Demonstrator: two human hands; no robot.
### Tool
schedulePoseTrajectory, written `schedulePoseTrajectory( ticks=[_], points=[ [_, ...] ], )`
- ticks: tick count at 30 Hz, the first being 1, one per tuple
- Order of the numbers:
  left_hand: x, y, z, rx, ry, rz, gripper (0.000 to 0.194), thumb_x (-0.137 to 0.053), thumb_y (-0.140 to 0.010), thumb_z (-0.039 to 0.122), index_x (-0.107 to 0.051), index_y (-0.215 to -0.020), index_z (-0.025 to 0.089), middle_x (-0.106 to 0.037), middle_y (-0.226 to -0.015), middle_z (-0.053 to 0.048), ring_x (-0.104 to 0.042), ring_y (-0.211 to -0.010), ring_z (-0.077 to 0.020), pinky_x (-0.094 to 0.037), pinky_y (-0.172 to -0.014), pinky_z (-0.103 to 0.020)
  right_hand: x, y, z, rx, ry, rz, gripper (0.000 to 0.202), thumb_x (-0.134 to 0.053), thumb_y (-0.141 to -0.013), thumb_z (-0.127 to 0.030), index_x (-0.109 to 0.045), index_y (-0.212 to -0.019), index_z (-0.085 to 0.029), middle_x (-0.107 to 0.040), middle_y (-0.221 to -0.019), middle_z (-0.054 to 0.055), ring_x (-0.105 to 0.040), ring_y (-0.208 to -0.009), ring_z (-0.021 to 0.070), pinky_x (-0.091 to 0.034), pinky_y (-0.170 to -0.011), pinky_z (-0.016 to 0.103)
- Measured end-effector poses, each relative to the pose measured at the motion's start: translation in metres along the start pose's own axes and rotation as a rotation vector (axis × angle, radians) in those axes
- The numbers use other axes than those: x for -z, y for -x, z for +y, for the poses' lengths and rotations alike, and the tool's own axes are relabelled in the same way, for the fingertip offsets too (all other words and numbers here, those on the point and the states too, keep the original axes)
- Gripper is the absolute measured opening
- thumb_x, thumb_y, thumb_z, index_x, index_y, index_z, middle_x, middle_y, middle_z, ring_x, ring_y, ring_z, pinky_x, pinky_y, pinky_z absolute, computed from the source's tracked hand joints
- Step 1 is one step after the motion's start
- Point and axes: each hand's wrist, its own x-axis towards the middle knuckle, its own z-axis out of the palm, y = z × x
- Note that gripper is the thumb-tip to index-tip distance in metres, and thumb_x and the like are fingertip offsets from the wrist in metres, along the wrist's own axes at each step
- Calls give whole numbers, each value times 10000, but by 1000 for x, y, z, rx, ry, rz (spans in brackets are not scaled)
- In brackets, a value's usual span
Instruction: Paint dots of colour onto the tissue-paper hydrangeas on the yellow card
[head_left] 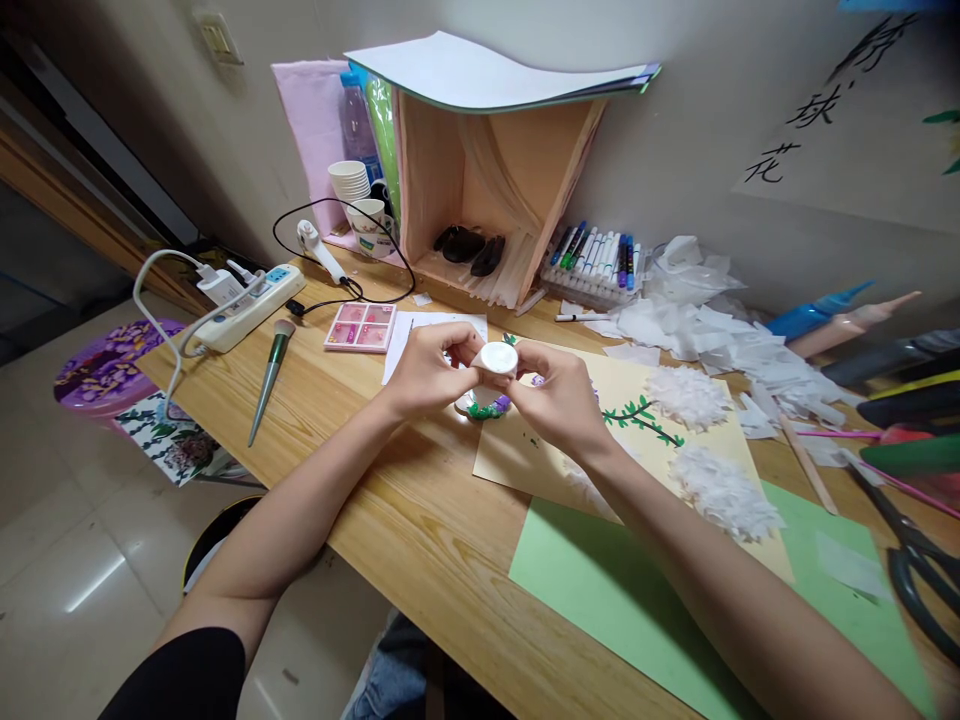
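My left hand (435,368) and my right hand (559,395) meet above the desk, their fingers closed on either side of a small round white object (499,358). Its pale top faces up. Just below it, a ring-shaped item with green and purple paint (487,408) is partly hidden by my hands. Under my right forearm lies a cream sheet (517,450) bearing a painted green branch (641,415) and fluffy white paper flowers (686,398). A green sheet (592,580) extends beneath it toward the desk's front edge.
At left are a makeup brush (271,380), pink palette (360,327) and power strip (251,308). Behind stand a box (499,180), paper cups (369,225) and markers (596,258). White scraps (697,300) and scissors (919,560) lie right.
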Motion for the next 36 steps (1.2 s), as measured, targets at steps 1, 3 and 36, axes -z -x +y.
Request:
schedulePoseTrajectory(
  ticks=[1, 3, 36],
  points=[
    [0, 0, 0, -4, 0, 0, 168, -662, -596, 202, -509, -540, 161, -515, -531, 48, -423, -515, -72, -344, -489, -191, 0, 0, 0, 0, 1, -1, 59, -545, -701, -148, -589, -665, -165, -599, -648, 1, -528, -643, 127, -413, -624, 261],
    [0, 0, 0, -5, -1, -1, 167, -660, -597, 204, -509, -541, 160, -515, -532, 46, -425, -516, -71, -342, -487, -190, 0, 0, 0, 1, 3, -3, 59, -544, -702, -145, -595, -676, -162, -598, -652, 1, -528, -642, 125, -411, -623, 259],
    [7, -7, -13, -92, 96, -81, 300, -567, -847, 437, -655, -951, 169, -645, -911, -46, -587, -835, -146, -454, -751, -257, 11, -10, -3, -176, -233, 62, 228, -741, -626, -301, -627, -771, -168, -680, -767, 31, -618, -715, 159, -491, -680, 315]
  ],
)
